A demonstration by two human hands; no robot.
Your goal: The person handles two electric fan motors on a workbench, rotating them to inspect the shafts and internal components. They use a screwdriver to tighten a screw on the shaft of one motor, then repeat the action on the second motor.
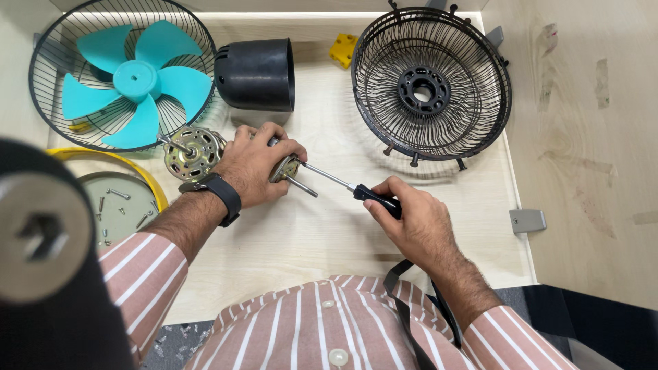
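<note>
Pinning a small brass-coloured motor part (284,168) to the wooden tabletop (329,233) under the clenched left hand (257,164) so nothing turns, right hand (411,219) gripping a black-handled screwdriver (343,185), tip angled into it.

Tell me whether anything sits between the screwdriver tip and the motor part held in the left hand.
Nothing visible does. The screwdriver in the right hand runs over bare table straight to the motor part gripped by the left hand.
</note>
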